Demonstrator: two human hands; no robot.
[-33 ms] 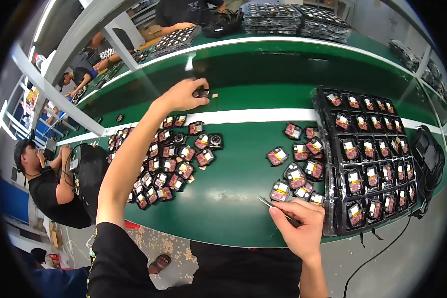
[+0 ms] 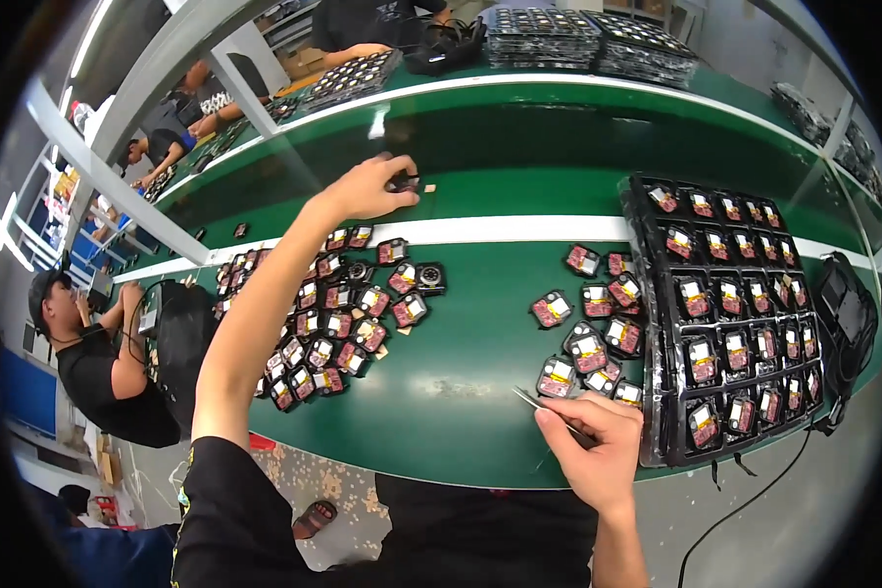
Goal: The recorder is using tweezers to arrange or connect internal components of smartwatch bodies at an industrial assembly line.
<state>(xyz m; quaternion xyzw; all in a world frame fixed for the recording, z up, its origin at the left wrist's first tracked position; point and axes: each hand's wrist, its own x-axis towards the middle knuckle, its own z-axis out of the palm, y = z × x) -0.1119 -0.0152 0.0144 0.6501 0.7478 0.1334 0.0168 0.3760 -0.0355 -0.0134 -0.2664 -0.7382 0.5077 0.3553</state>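
Stretched out to the far green strip beyond the white rail, my left hand [image 2: 363,188] has its fingers curled around a small black electronic module [image 2: 404,183], partly hidden by them. A tan chip [image 2: 429,188] lies just beside it. Near the front edge, my right hand [image 2: 603,446] pinches metal tweezers [image 2: 534,400], whose tips point up and to the left, apart from any module. Under and beside my left forearm is a pile of black modules [image 2: 338,323] with red and white faces. A smaller group of modules [image 2: 588,351] sits beyond my right hand.
On the right, a black tray [image 2: 654,392] holds modules in rows of pockets, with a black cabled device [image 2: 843,304] beside it. A white rail [image 2: 500,228] crosses the green table [image 2: 441,431]. Stacked trays [image 2: 539,44] stand on the upper shelf. Other people [image 2: 118,363] sit at the left.
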